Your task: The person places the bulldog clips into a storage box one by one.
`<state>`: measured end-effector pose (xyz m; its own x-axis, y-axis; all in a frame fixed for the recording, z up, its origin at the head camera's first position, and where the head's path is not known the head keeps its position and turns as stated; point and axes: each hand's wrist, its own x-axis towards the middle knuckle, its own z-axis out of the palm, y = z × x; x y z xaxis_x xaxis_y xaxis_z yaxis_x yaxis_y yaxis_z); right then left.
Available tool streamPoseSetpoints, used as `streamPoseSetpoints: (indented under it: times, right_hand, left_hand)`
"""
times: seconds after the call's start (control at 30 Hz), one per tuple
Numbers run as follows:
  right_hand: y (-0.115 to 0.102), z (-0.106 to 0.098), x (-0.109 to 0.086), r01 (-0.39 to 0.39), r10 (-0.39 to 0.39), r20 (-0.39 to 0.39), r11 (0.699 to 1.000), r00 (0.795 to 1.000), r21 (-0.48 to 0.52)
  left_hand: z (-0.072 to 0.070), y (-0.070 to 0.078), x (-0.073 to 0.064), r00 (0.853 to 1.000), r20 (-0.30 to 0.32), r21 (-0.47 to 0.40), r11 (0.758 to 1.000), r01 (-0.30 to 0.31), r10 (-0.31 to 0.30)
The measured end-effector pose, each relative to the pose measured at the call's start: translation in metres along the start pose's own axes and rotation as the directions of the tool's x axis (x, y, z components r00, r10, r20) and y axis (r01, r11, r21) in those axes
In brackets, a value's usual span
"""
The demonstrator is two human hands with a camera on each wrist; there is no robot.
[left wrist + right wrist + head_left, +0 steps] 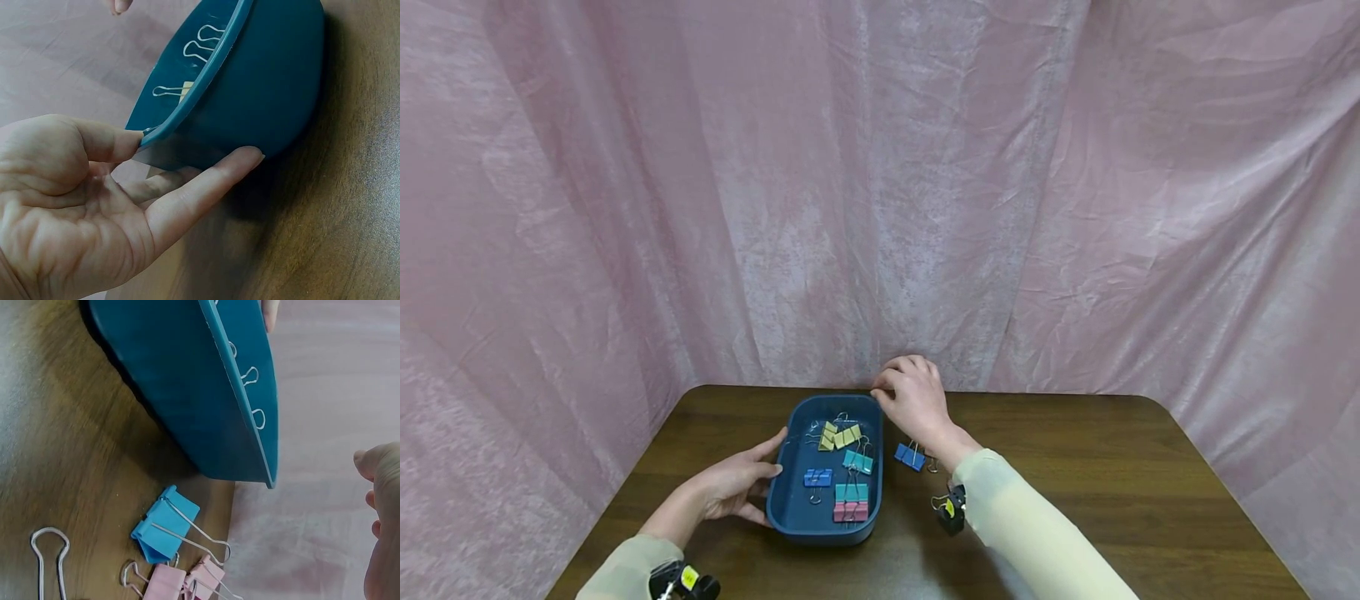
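My left hand (733,486) holds the left side of a dark blue tray (827,537), its thumb over the rim and fingers along the outer wall. In the tray lie yellow binder clips (847,436), a blue binder clip (817,477), teal binder clips (858,461) and a pink binder clip (851,512). Raised near the far right corner, my right hand (913,396) has loosely bent fingers and nothing visible in them. Below it on the table are a blue binder clip (165,525) and pink binder clips (165,581); the right forearm hides the pink ones in the head view.
A brown wooden table (1075,467) with rounded far corners carries everything. Pink curtains (880,208) hang behind it and at the sides. In the right wrist view, a wire clip handle (60,569) stands near the lower left edge.
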<state>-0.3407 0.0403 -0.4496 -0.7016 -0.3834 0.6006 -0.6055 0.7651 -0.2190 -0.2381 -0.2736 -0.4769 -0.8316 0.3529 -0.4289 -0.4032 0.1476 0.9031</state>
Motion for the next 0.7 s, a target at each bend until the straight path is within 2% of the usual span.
streamPoseSetpoints:
  times: [0.7]
  right_hand:
    - [0.012,-0.028,-0.011,0.04,-0.038,-0.045,0.999,0.998,0.029]
  left_hand:
    - [0.0,0.001,0.002,1.0,-0.01,-0.003,1.0,0.01,-0.01]
